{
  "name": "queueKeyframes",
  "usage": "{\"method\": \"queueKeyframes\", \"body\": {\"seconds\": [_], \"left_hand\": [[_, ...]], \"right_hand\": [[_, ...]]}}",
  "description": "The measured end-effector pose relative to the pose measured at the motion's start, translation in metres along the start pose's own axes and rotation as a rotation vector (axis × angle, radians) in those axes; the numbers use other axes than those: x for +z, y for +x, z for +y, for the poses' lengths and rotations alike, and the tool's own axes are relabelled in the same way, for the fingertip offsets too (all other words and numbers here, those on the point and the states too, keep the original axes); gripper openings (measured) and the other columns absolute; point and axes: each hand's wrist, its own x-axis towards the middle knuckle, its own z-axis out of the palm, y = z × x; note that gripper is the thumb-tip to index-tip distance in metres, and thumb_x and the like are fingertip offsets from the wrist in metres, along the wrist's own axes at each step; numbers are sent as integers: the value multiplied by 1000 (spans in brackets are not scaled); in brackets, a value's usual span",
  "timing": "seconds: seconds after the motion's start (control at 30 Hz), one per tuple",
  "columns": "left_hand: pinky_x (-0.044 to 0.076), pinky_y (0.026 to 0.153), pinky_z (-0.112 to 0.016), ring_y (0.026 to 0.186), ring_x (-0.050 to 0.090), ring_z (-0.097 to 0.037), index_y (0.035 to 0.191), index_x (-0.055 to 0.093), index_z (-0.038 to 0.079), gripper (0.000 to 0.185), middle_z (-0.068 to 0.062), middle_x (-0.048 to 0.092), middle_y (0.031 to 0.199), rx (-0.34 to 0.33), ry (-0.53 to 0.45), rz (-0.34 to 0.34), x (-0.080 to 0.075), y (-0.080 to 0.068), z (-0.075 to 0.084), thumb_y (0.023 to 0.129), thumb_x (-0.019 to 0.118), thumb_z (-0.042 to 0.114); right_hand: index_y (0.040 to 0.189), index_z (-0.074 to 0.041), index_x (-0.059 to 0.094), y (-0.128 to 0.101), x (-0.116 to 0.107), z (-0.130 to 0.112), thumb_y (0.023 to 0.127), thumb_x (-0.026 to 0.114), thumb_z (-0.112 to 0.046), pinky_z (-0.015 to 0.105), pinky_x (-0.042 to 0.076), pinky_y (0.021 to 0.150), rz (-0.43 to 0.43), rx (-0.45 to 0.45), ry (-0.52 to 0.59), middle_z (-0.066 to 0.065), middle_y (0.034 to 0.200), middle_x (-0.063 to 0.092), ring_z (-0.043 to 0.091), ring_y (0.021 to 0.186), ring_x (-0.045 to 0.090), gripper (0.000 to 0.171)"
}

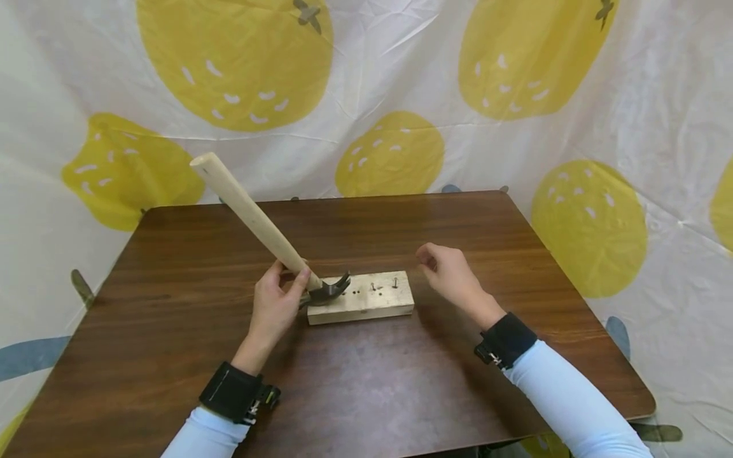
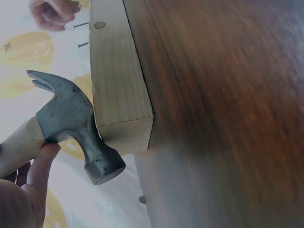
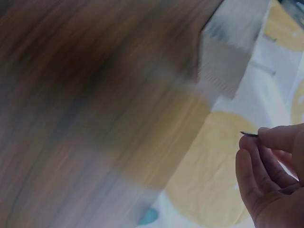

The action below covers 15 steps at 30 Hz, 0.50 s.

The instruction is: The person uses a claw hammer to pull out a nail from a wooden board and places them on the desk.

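Note:
My left hand (image 1: 277,302) grips a claw hammer (image 1: 252,213) by its pale wooden handle, close to the dark metal head. The handle slants up to the left, and the head (image 2: 71,116) lies at the left end of a wooden block (image 1: 366,310), claw over its top. Two nails (image 1: 395,283) stand partly sunk near the block's right end, with several dark spots beside them. To the right of the block and apart from it, my right hand (image 1: 455,277) is raised. Its thumb and finger pinch a small nail (image 3: 249,134), whose dark tip sticks out.
The block rests on a brown wooden table (image 1: 343,388) with rounded corners. Behind and around it hangs a white sheet (image 1: 378,76) printed with yellow fruit. Each wrist wears a black band (image 1: 506,340) carrying a small device.

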Motion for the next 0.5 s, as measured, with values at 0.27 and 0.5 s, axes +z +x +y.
{"method": "queueKeyframes", "body": {"seconds": [0.27,0.5], "left_hand": [[54,71,-18,91,69,-26,113,68,-1,20,-14,71,97,2,11,-2,0,1,-1,99,71,14],[56,73,-25,92,70,-25,114,69,1,20,-14,71,98,6,19,-3,0,1,0,100,70,16]], "right_hand": [[110,6,70,-15,-24,38,92,67,7,48,58,83,-42,131,-127,21,102,73,35,95,71,18],[110,8,71,-23,-36,58,92,66,6,53,57,82,-93,225,-172,23,101,72,38,94,70,19]]}}
